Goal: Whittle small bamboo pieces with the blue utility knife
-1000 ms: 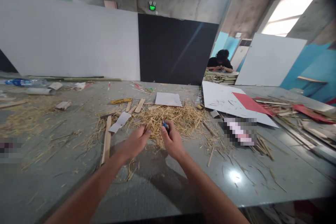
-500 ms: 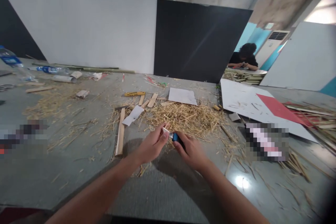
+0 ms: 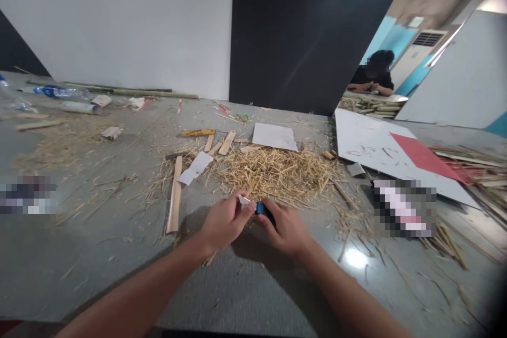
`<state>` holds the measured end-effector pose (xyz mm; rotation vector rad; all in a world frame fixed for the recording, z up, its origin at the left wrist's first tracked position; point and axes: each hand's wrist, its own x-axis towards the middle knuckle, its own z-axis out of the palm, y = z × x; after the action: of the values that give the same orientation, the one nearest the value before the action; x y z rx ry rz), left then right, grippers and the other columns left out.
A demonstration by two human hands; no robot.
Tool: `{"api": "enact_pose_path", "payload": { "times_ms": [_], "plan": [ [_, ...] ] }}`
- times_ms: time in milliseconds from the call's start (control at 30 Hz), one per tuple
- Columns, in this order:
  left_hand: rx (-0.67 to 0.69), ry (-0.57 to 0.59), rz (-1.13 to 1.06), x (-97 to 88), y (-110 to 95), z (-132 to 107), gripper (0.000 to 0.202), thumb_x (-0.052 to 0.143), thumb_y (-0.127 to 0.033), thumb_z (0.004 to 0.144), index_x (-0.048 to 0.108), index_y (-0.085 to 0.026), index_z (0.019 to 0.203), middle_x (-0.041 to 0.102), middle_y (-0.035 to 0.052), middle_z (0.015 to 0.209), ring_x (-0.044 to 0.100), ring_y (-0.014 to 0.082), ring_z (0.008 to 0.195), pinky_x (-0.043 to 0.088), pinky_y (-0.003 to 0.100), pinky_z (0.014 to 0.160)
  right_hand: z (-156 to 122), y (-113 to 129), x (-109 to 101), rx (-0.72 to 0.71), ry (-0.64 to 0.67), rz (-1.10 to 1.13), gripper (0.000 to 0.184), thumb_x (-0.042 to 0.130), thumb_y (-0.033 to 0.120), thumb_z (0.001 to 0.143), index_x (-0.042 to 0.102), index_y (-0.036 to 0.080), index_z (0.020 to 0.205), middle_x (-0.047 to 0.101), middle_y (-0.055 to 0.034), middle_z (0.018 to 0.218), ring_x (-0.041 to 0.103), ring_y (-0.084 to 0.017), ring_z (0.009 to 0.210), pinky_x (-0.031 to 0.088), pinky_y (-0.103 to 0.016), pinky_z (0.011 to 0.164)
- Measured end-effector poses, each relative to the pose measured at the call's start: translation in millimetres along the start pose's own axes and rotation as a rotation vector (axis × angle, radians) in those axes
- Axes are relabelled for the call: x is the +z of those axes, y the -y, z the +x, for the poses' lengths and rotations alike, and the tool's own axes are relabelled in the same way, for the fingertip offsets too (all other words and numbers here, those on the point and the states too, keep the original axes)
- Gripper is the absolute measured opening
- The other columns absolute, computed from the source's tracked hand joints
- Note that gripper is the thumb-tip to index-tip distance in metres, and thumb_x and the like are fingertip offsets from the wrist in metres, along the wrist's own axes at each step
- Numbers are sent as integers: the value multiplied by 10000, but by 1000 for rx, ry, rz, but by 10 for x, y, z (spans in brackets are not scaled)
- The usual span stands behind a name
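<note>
My right hand (image 3: 285, 229) is closed round the blue handle of a small utility knife (image 3: 260, 207), low over the grey table (image 3: 119, 253). My left hand (image 3: 225, 219) pinches the knife's metal blade end (image 3: 244, 200) between thumb and fingertips. Both hands meet just in front of a heap of straw and bamboo shavings (image 3: 277, 171).
Flat bamboo strips (image 3: 174, 195) and paper scraps (image 3: 195, 167) lie left of the heap. A white sheet (image 3: 274, 136) lies behind it. A white board with a red sheet (image 3: 396, 156) sits at right beside bamboo sticks (image 3: 471, 169). Water bottles (image 3: 55, 92) lie far left. Another person (image 3: 374, 76) sits at a far table.
The view has tilted down and shifted. My hands came closer together, the knife's blue handle now shows in the right hand, and my left fingers have gone onto its blade end.
</note>
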<state>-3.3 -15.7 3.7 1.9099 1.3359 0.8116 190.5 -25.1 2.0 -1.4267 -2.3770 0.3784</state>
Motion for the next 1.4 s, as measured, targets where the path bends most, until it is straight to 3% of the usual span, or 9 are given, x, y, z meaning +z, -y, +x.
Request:
{"api": "enact_pose_path", "payload": {
  "times_ms": [167, 367, 700, 933, 1167, 1300, 1400],
  "plan": [
    [9, 49, 103, 21, -15, 26, 480, 328, -543, 951, 596, -176, 797, 633, 45, 701, 598, 189, 673, 373, 281, 608, 31, -39, -13, 17, -23, -103, 369, 318, 511, 965, 508, 194, 959, 666, -74, 814, 581, -198, 644, 234, -294, 552],
    [-14, -21, 216, 32, -54, 65, 494, 342, -584, 935, 608, -172, 873, 686, 76, 769, 646, 232, 742, 374, 296, 615, 53, -63, -77, 30, -66, -207, 376, 327, 534, 959, 497, 199, 964, 668, -75, 824, 604, -210, 661, 201, -299, 534],
    [-7, -69, 406, 64, -116, 208, 521, 311, -609, 934, 588, -173, 870, 682, 89, 712, 652, 237, 679, 316, 280, 549, 69, -121, -134, 113, -128, -305, 366, 361, 543, 943, 507, 208, 973, 668, -84, 853, 616, -237, 691, 224, -304, 542],
    [-54, -140, 428, 89, -25, 297, 478, 323, -576, 943, 547, -186, 783, 639, 59, 658, 611, 204, 629, 269, 265, 535, 123, 87, -152, 250, -168, -369, 354, 347, 534, 955, 507, 223, 1007, 673, -71, 877, 637, -235, 723, 297, -296, 573],
    [-120, -219, 224, 88, -6, 342, 458, 353, -531, 938, 482, -189, 661, 540, 9, 594, 499, 152, 564, 278, 258, 537, 232, 313, -38, 355, -226, -362, 378, 296, 541, 976, 507, 228, 991, 661, -71, 863, 648, -230, 752, 354, -294, 607],
    [-166, -260, 33, 101, 28, 275, 472, 407, -591, 897, 423, -196, 637, 424, -38, 524, 427, 119, 506, 255, 242, 494, 242, 84, -160, 566, -309, -371, 378, 270, 514, 995, 498, 212, 975, 659, -66, 825, 652, -222, 698, 296, -276, 539],
    [-267, -167, -292, 93, 80, 212, 471, 423, -623, 876, 335, -212, 663, 305, -78, 507, 313, 81, 433, 237, 218, 436, 175, -126, -246, 536, -347, -317, 352, 282, 484, 1000, 496, 205, 986, 668, -76, 855, 654, -232, 732, 269, -279, 528]
  ]
}}
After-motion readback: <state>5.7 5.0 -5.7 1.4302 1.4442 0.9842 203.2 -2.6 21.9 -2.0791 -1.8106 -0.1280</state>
